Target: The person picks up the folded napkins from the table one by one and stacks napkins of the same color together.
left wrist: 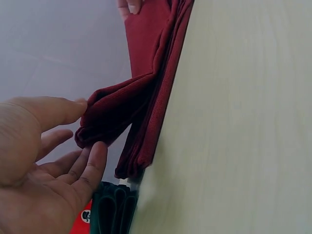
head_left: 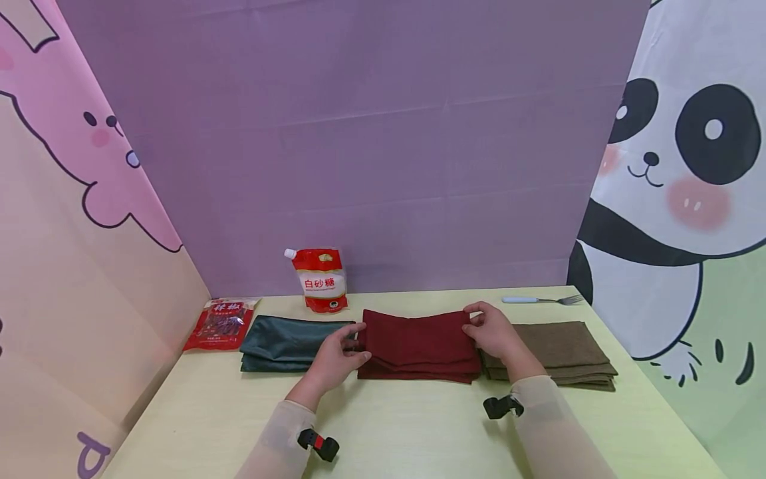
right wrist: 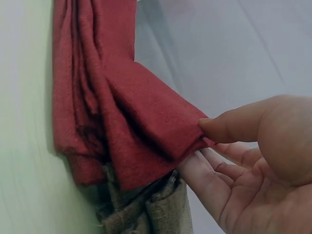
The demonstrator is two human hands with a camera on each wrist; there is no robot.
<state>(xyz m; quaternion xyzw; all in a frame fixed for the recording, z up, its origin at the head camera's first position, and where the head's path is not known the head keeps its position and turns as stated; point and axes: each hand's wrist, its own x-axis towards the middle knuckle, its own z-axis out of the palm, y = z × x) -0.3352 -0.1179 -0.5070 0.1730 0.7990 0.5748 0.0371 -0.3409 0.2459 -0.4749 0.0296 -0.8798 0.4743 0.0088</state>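
Observation:
A stack of folded dark red cloths (head_left: 413, 346) lies mid-table, the far side of its top layer lifted. My left hand (head_left: 338, 359) pinches the lifted layer's left end; in the left wrist view its thumb (left wrist: 63, 111) is on one face, fingers on the other. At the opposite end my right hand (head_left: 492, 331) pinches the layer's corner between thumb (right wrist: 234, 122) and fingers, as the right wrist view shows. The lower red layers (left wrist: 151, 141) stay stacked on the table.
Folded dark green cloths (head_left: 281, 342) lie left of the red stack, brown ones (head_left: 562, 352) to the right. Behind are a red-and-white sugar pouch (head_left: 322, 283) and a fork (head_left: 541, 300). A red packet (head_left: 221, 324) is far left. A purple backdrop (head_left: 383, 153) borders the table (head_left: 407, 426).

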